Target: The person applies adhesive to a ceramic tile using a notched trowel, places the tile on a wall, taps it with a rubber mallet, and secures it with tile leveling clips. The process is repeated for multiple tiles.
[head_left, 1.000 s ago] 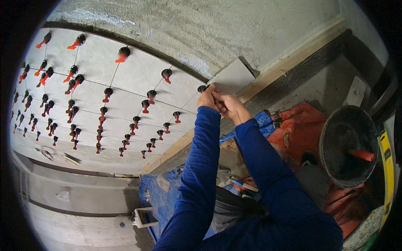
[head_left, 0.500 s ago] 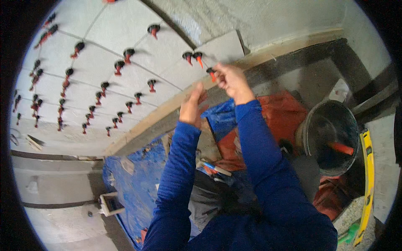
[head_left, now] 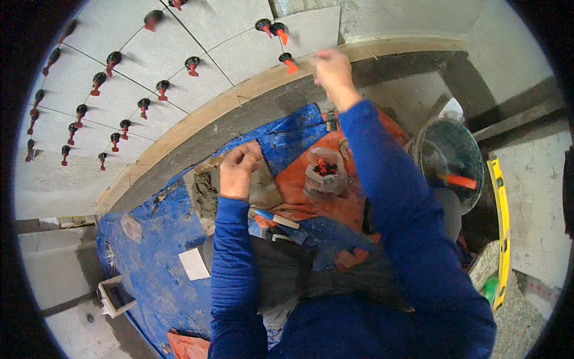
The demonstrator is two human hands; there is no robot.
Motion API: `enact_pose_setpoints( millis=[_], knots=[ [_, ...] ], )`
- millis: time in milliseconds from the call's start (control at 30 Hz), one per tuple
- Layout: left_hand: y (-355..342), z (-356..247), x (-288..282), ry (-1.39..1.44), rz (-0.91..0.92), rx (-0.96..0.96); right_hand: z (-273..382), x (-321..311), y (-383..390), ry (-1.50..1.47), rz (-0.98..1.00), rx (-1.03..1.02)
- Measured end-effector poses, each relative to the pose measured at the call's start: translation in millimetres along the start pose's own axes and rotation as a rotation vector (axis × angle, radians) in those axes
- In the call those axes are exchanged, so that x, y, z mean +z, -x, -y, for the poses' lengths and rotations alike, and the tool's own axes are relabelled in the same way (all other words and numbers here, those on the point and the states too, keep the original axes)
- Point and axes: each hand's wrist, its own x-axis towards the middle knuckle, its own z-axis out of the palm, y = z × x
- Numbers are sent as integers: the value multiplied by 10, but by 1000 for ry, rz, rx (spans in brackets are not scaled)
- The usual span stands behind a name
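Observation:
My right hand [head_left: 336, 75] is raised to the wall, its fingers curled together, slightly blurred, just right of a red-and-black tile levelling clip [head_left: 288, 61]. Anything in that hand is hidden. Two more clips [head_left: 271, 28] sit close together above, along a joint beside a cut tile [head_left: 312, 27]. Lower down, my left hand [head_left: 239, 170] hangs in the air over a mortar-covered board [head_left: 206, 191], fingertips drawn together; I cannot make out anything between them. Rows of similar clips [head_left: 162, 88] stick out of the joints between large light wall tiles [head_left: 197, 36].
A wooden batten [head_left: 197, 110] runs beneath the tiles. On the orange sheet stands a clear bag or tub [head_left: 326, 173] of red and black pieces. To the right are a bucket [head_left: 449, 134] with an orange-handled tool [head_left: 460, 181] and a yellow spirit level [head_left: 501, 224]. A blue tarp [head_left: 155, 251] covers the floor.
My left hand has dropped away from the wall and its fingers have come together. My right hand stays near the lower clip, now slightly apart from it. The view has shifted, uncovering the bag of pieces.

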Motion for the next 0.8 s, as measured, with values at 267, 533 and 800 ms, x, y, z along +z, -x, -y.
enact_pose_setpoints(
  millis=[267,533,800],
  knots=[
    [-54,-27,-175,-26,-20,-35,49,-417,-749,505,-179,-272],
    [-3,-44,-94,-97,-50,-52,123,-260,-674,442,-232,-347],
    [-47,-52,72,-182,-31,-93,334,-138,-577,488,-214,-456]
  ],
)
